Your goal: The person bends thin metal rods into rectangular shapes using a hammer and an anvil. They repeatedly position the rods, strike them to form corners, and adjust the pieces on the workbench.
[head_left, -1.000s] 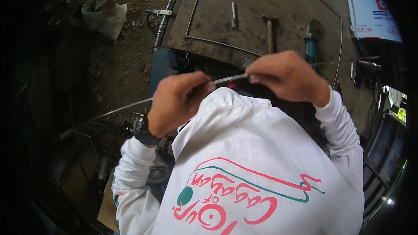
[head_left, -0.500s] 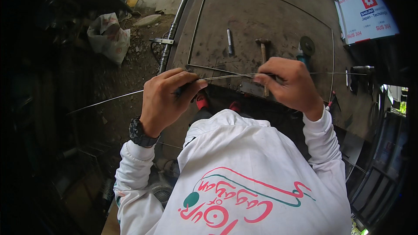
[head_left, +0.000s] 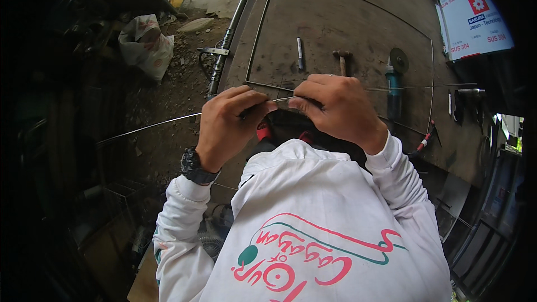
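A thin metal rod [head_left: 151,127] runs across in front of me, gripped by both hands. My left hand [head_left: 230,123] is closed round it, thumb and fingers pinching. Close beside it, my right hand [head_left: 341,109] is closed on the same rod, with only a short stretch showing between the two thumbs. The rod's left end sticks out past the table over the ground, and its right part passes above the angle grinder [head_left: 394,94]. Beyond my hands a rectangular outline of thin rod [head_left: 260,29] lies on the dark worktable [head_left: 335,14].
Inside the outline lie a marker pen [head_left: 300,54] and a hammer [head_left: 342,60], its handle partly behind my right hand. A red-handled tool [head_left: 426,138] sits at the near right. A pipe clamp [head_left: 224,45] lines the table's left edge. A plastic bag [head_left: 148,45] rests on the ground.
My right hand has slid left along the rod, close to my left hand, uncovering the angle grinder and covering part of the hammer's handle. My left hand keeps its grip.
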Available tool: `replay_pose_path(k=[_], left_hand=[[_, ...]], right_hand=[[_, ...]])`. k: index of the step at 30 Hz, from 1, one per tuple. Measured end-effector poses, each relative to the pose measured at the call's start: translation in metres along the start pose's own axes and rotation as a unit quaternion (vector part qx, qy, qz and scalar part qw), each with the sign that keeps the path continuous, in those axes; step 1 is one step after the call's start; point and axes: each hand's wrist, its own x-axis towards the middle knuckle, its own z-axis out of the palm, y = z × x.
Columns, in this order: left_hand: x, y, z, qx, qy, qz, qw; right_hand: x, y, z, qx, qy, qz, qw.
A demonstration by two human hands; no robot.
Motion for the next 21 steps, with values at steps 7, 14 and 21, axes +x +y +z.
replay_pose_path(k=[7,14,21], left_hand=[[-0.003,-0.005,-0.002,0.031,0.014,0.049,0.998],[-0.008,-0.005,0.007,0.127,0.084,0.078,0.985],[-0.006,0.0,0.02,0.128,0.125,0.046,0.983]], right_hand=[[0.0,-0.003,0.009,-0.01,0.036,-0.013,0.999],[0.002,-0.002,0.015,0.011,0.059,-0.011,0.998],[0.003,-0.004,0.016,0.023,0.082,0.024,0.996]])
